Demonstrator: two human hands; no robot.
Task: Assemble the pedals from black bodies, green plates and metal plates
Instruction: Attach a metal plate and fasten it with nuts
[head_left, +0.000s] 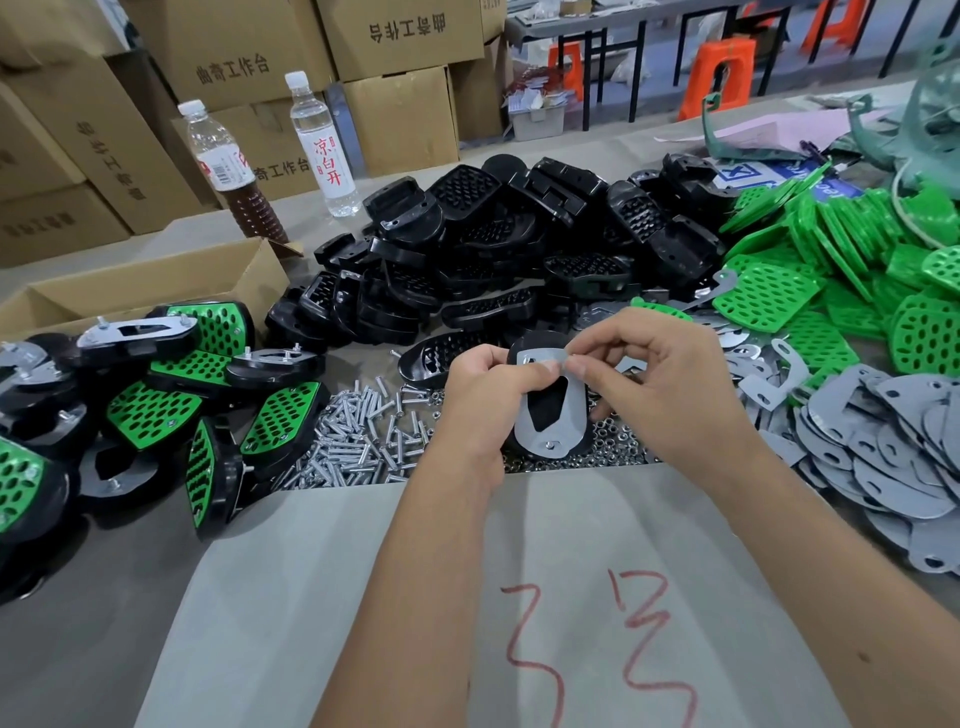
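Over loose screws (353, 441), both hands hold a flat grey metal plate (550, 415) on a black body (535, 340).

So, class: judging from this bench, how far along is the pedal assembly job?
Done: a batch of finished pedals lies at the left. In hand: the left hand holds a pedal while the right hand pinches at its metal plate's top edge. Left: large heaps of black bodies, green plates and metal plates, so plenty remains.
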